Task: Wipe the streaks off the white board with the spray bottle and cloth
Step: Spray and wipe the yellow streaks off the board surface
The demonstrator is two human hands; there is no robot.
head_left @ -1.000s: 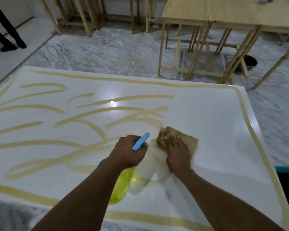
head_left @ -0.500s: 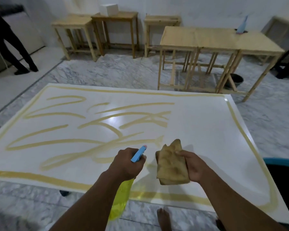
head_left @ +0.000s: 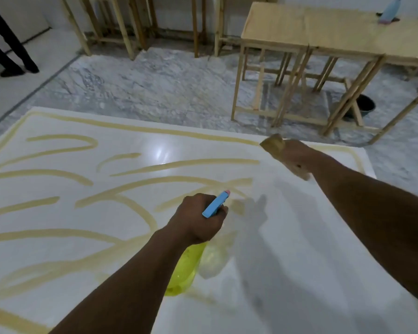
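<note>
The white board (head_left: 299, 237) lies flat, its right half mostly cleared and its left half and rim crossed by tan streaks (head_left: 184, 162). The spray bottle (head_left: 184, 268) hangs low over the board's middle near the near edge. The left hand (head_left: 198, 220) has its grip clamped round the bottle's neck, nozzle pointing toward the far edge. The base could dip and drag through wet streaks, and a stray squeeze would wet the cleaned part. The cloth (head_left: 273, 143) is at the far edge near the far right corner, on the border streak, bunched tight in the grip of the right hand (head_left: 297, 153). Blur hides whether it touches. It looks as tan as the streaks, so I reckon it may smear rather than lift. With the arm stretched so far, the forearm could brush the wet surface.
</note>
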